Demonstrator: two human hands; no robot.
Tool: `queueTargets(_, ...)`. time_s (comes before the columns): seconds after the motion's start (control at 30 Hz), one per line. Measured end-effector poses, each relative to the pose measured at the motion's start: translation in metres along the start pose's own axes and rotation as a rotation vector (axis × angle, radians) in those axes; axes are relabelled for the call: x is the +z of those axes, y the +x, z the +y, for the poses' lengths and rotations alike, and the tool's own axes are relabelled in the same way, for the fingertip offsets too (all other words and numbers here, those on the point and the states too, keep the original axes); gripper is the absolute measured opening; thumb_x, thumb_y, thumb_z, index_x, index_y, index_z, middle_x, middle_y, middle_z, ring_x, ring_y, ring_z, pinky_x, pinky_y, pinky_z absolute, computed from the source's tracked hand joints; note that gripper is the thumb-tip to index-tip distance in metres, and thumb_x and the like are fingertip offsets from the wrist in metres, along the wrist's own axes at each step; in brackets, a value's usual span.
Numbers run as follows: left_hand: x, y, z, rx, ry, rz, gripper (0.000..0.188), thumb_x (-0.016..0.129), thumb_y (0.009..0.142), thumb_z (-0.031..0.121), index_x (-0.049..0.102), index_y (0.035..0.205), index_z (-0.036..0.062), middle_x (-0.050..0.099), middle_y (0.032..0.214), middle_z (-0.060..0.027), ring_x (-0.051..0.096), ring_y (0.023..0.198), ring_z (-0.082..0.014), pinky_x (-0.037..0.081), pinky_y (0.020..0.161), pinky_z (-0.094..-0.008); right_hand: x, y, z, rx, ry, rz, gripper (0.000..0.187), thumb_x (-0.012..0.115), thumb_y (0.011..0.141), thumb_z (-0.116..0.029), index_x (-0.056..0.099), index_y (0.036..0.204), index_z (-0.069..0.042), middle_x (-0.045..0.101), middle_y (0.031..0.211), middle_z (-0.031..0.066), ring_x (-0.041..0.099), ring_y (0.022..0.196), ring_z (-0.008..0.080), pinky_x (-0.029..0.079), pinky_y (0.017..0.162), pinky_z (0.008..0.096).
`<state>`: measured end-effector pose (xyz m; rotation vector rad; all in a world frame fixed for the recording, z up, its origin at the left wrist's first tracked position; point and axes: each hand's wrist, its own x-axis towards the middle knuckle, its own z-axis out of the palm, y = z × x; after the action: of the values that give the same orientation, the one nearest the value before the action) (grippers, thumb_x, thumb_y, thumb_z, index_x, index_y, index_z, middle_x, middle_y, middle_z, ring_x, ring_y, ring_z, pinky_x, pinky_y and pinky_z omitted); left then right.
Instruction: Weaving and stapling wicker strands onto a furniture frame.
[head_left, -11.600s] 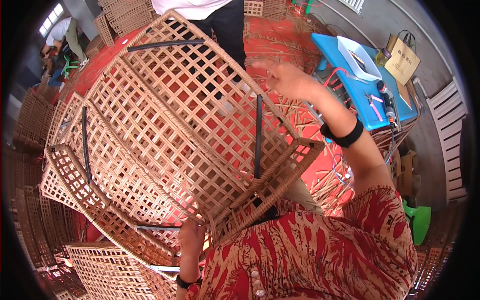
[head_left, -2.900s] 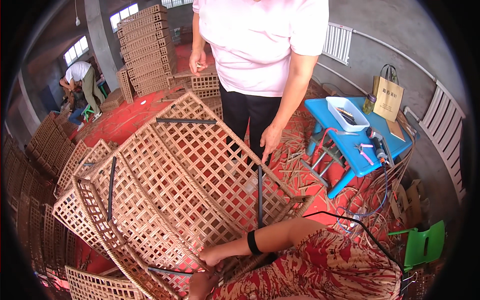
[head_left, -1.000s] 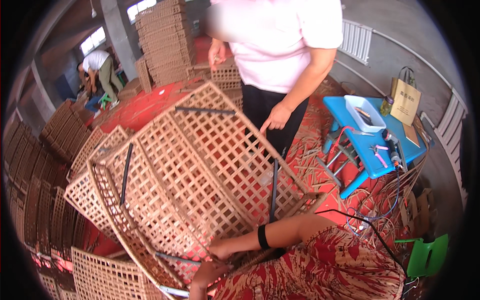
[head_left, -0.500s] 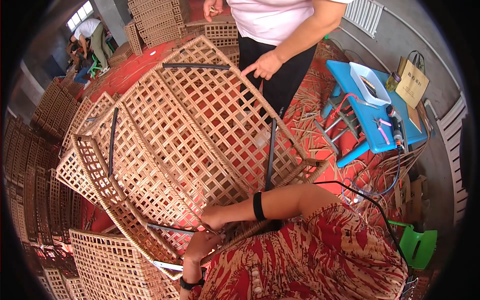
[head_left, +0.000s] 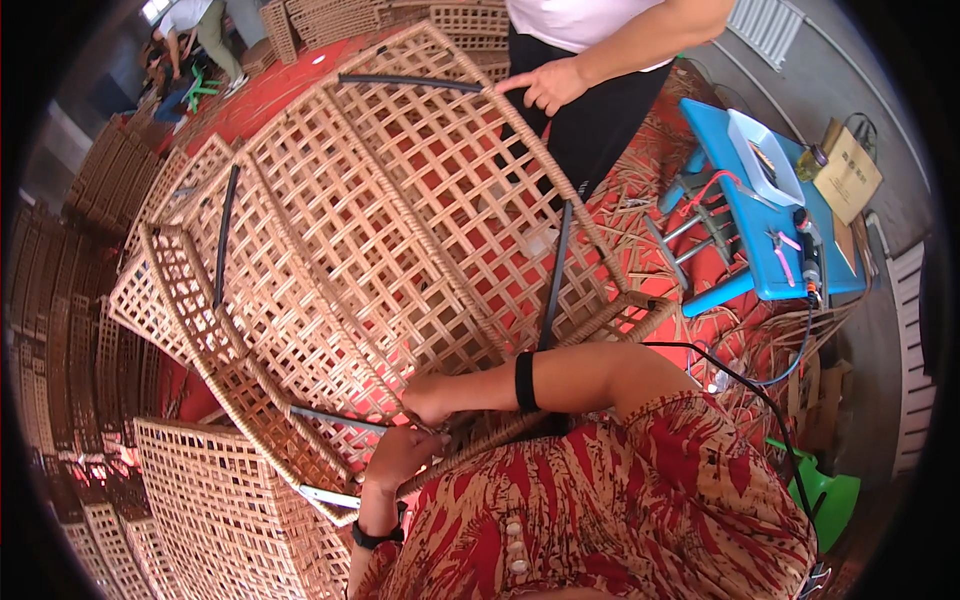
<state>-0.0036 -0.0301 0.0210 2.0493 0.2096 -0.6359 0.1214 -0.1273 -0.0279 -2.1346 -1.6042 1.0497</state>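
A large woven rattan panel [head_left: 400, 215] with raised sides and a thick wrapped rim lies tilted in front of me. My right hand [head_left: 430, 399] reaches across to its near side, fingers curled down against the lattice. Just below and to the left, my left hand [head_left: 402, 455] has its fingers bent in a pinch close to the right one. What the fingertips of either hand hold is hidden behind the knuckles. Dark bars cross the panel, one of them a black bar [head_left: 338, 417] left of my hands. A white piece [head_left: 329, 497] sits at the near left corner.
Across the panel a co-worker's hand [head_left: 552, 86] points at its far rim. On the right stands a blue table [head_left: 740, 210] with a white tray [head_left: 765, 165], pink-handled pliers [head_left: 783, 258] and a corded tool [head_left: 811, 255]. Woven panels [head_left: 225, 500] stand at left; a green chair [head_left: 830, 505] is lower right.
The view has shifted, so the panel's far side sits higher in the picture. The co-worker's other hand has left the view. My hands stay close together at the panel's near side.
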Motion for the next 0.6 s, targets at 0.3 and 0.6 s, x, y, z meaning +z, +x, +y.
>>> queueTargets(0.3,-0.003,-0.002,0.007,0.052,0.005,-0.017,0.032,0.061,0.085,0.035,0.072,0.079,0.0053,0.067,0.067,-0.0081,0.062,0.061,-0.0162,0.047,0.061,-0.0286,0.000,0.002,0.004,-0.006,-0.031,-0.001,0.020,0.067,0.060,-0.015,0.069,0.077,-0.006,0.065,0.077,0.0183,0.064,0.074,0.0340,0.049,0.065,0.0433)
queueTargets(0.6,-0.003,-0.001,0.003,0.076,0.020,0.026,0.032,0.065,0.085,0.032,0.070,0.078,0.0010,0.063,0.059,-0.0063,0.057,0.053,-0.0101,0.044,0.053,-0.0261,-0.001,0.003,0.007,0.012,0.055,-0.004,0.024,0.069,0.056,-0.013,0.070,0.079,-0.007,0.065,0.076,0.0180,0.065,0.073,0.0320,0.050,0.064,0.0422)
